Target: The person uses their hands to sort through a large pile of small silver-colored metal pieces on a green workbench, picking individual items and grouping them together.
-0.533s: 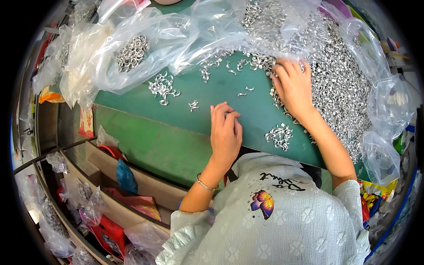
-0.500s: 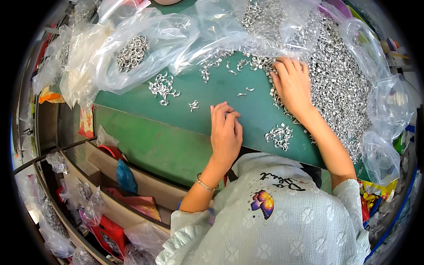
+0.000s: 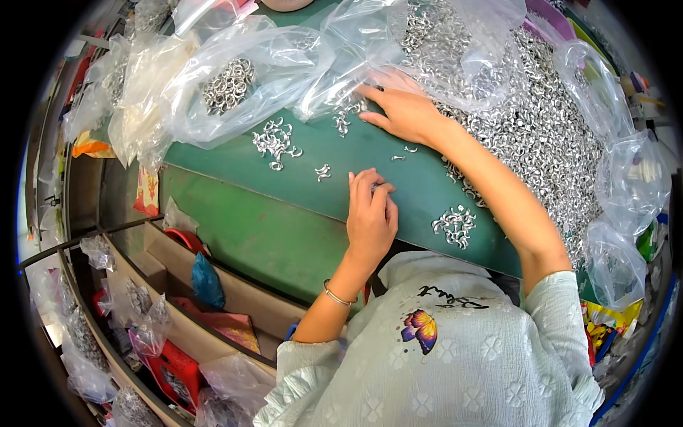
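Shifted leftward since the earlier frame, the person's bare right hand (image 3: 409, 114) stretches its fingers away from the large heap of small, curved, silver metal pieces (image 3: 551, 135), which lies to their right. Loose pieces (image 3: 342, 127) lie just beside these fingertips, near a crumpled, clear plastic bag (image 3: 274, 92); whether any is grasped cannot be told. Fingers of the bare left hand (image 3: 371, 217) curl inward over the dark green tabletop (image 3: 420, 196), their contents hidden; small clusters of pieces (image 3: 276, 142) lie to their left and right.
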A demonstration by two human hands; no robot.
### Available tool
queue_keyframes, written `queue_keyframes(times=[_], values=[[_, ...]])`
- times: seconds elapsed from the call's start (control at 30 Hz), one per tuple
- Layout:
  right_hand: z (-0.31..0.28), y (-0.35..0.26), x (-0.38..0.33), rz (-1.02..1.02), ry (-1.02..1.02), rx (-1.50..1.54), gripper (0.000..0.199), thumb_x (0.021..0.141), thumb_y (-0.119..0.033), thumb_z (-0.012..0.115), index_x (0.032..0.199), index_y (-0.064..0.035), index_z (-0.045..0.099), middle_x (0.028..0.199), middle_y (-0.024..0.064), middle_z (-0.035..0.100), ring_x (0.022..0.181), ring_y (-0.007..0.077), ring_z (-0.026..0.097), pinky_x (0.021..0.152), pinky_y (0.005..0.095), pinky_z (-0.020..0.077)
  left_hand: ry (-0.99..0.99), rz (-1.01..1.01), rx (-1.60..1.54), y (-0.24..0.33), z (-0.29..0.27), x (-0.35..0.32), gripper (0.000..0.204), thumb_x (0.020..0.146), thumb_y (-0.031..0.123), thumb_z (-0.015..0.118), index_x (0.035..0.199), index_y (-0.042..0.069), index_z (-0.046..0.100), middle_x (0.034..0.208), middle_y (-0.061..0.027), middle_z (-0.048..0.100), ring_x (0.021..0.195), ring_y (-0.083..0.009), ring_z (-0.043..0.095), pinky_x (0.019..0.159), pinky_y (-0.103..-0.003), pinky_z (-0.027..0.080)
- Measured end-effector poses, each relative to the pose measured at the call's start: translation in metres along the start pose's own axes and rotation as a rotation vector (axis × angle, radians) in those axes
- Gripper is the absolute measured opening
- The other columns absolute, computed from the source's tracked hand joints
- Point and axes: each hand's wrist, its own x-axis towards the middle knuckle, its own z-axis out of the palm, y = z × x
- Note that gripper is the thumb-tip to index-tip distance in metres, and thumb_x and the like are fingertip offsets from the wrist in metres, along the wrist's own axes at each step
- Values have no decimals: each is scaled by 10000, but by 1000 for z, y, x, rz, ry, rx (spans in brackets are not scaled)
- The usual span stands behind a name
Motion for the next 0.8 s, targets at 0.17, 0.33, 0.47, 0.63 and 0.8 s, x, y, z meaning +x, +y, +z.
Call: queue_keyframes(times=[0.17, 0.33, 0.47, 0.63, 0.8], values=[[-28, 12, -33, -124, -86, 54, 297, 838, -163, 652, 1129, -115, 615, 1163, 96, 574, 1135, 300, 529, 966, 408, 430, -13, 27, 10, 0, -1, -1, 201, 737, -96, 592, 915, -4, 584, 1042, -152, 517, 1108, -370, 531, 1047, -588, 356], [-59, 14, -56, -209, -103, -174, 208, 785, -107, 653, 987, -62, 634, 1020, 94, 579, 1013, 279, 556, 868, 389, 460, -10, 37, 0, 0, 0, -1, 202, 737, -91, 596, 925, -18, 585, 1056, -164, 514, 1116, -378, 524, 1046, -594, 359], [-74, 8, -70, 6, -59, -230, 175, 760, -93, 650, 926, -43, 629, 983, 106, 583, 963, 283, 566, 830, 395, 466, -1, 29, 1, 0, 1, -3, 207, 739, -90, 600, 934, -22, 590, 1071, -170, 516, 1120, -377, 524, 1045, -595, 359], [-52, -8, -56, 62, 130, -26, 191, 778, -82, 654, 956, -20, 621, 971, 120, 582, 972, 321, 562, 834, 412, 461, 46, -3, 13, 3, 3, -1, 230, 772, -91, 595, 983, -1, 585, 1078, -154, 530, 1112, -368, 539, 1059, -605, 327], [-7, -27, -20, -45, 157, -15, 175, 793, -93, 656, 954, -45, 607, 919, 102, 568, 946, 293, 531, 823, 380, 421, 111, -26, -38, 5, 1, 2, 382, 810, -70, 581, 1184, -34, 513, 1146, -201, 530, 1132, -382, 520, 1080, -600, 287]])
